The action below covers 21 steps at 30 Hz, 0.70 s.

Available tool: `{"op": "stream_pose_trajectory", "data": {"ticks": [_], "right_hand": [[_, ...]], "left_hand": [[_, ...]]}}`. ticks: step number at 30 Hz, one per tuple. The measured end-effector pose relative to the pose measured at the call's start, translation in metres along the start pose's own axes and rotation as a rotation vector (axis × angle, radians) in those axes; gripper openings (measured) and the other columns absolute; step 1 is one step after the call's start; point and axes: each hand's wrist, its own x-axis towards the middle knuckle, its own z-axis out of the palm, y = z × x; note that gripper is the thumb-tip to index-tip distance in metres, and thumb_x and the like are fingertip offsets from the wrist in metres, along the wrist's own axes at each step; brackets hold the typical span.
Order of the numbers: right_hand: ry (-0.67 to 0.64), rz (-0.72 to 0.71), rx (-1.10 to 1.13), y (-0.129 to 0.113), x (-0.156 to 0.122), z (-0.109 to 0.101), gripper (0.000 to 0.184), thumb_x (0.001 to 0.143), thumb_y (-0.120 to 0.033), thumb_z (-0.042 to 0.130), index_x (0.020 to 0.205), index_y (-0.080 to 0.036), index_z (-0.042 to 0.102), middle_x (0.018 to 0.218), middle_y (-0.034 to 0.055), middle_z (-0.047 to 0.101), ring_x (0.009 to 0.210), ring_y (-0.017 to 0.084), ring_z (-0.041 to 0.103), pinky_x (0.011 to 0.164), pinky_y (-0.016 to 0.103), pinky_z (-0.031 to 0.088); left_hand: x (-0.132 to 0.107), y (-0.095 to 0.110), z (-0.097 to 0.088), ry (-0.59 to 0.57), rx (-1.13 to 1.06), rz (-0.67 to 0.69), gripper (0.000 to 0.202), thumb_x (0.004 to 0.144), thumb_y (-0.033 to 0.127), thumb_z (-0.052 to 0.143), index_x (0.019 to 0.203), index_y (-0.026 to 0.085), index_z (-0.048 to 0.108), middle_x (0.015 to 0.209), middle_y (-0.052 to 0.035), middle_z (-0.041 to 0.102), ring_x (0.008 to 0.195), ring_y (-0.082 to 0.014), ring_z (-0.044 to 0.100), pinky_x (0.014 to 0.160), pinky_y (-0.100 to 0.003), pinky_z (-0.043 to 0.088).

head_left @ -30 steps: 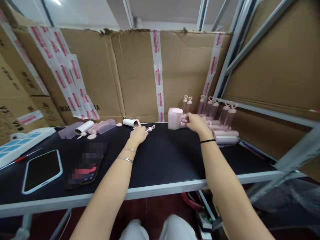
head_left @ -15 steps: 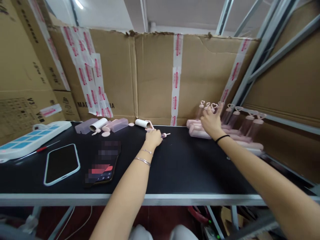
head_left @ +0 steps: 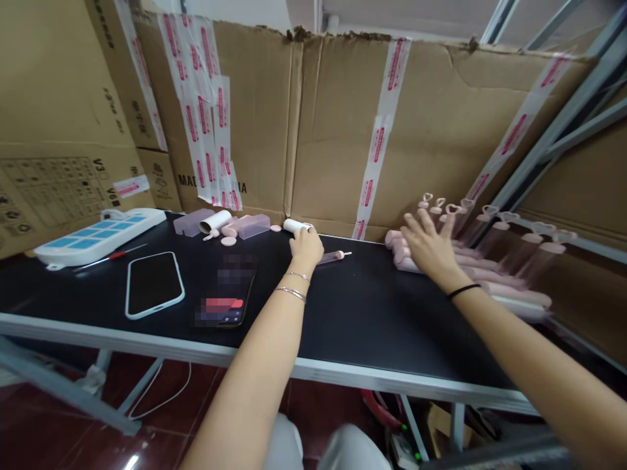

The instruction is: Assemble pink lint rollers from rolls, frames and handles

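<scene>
- Two bare arms stretch over a black surface (head_left: pixel 372 313), seen from the head camera; clock directions are taken from the left hand, with 12 at the top of the view.
- The left hand (head_left: pixel 307 248) is partly curled, palm down, its fingertips hidden from the lens; whether it grips anything cannot be told.
- A white tube (head_left: pixel 294 225) lies at 11 o'clock, just beyond that hand and partly covered by it.
- A slim clear pink tube (head_left: pixel 331 258) with a pale tip lies at 4 o'clock, just beside the hand; contact cannot be made out.
- The right hand (head_left: pixel 431 251), at 3 o'clock, is spread wide with fingers fanned and nothing in its grasp, in front of several heart-topped tubes (head_left: pixel 529 251); whether a fingertip touches one is unclear.
- Those tubes, slightly blurred, rise in a row beyond pink cylinders (head_left: pixel 516 297) lying along the surface, also toward 3 o'clock.
- Between 9 and 10 o'clock sit two translucent lilac boxes (head_left: pixel 253 226), a white roll (head_left: pixel 217 222) and round pink pieces (head_left: pixel 228 241).
- At 8 o'clock rests a dark phone (head_left: pixel 240 303), its screen partly pixelated; a pale-framed phone (head_left: pixel 155 285) lies farther out, between 8 and 9.
- A screwdriver (head_left: pixel 116 255) and a white power strip (head_left: pixel 102 238) with blue panels occupy 9 o'clock.
- Taped cardboard (head_left: pixel 333 130) stands at 12 o'clock.
</scene>
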Motion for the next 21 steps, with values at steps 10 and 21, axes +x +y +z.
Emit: {"op": "stream_pose_trajectory", "data": {"ticks": [10, 21], "right_hand": [[-0.347, -0.113, 0.615, -0.125, 0.038, -0.004, 0.042, 0.091, -0.027, 0.042, 0.131, -0.018, 0.049, 0.131, 0.0118, 0.056, 0.123, 0.027, 0.043, 0.104, 0.050, 0.029], [-0.571, 0.018, 0.671, -0.063, 0.021, 0.000, 0.018, 0.080, -0.019, 0.054, 0.098, -0.020, 0.054, 0.106, 0.0089, 0.062, 0.101, 0.025, 0.053, 0.078, 0.035, 0.039]], "left_hand": [[0.006, -0.027, 0.003, -0.013, -0.034, -0.114, 0.037, 0.087, 0.019, 0.043, 0.123, 0.014, 0.051, 0.129, -0.0155, 0.053, 0.120, -0.0296, 0.048, 0.094, -0.042, 0.045], [0.022, -0.033, 0.020, -0.020, 0.069, 0.113, 0.054, 0.086, 0.009, 0.040, 0.135, 0.029, 0.041, 0.137, -0.0108, 0.042, 0.130, -0.0258, 0.036, 0.101, -0.042, 0.039]]}}
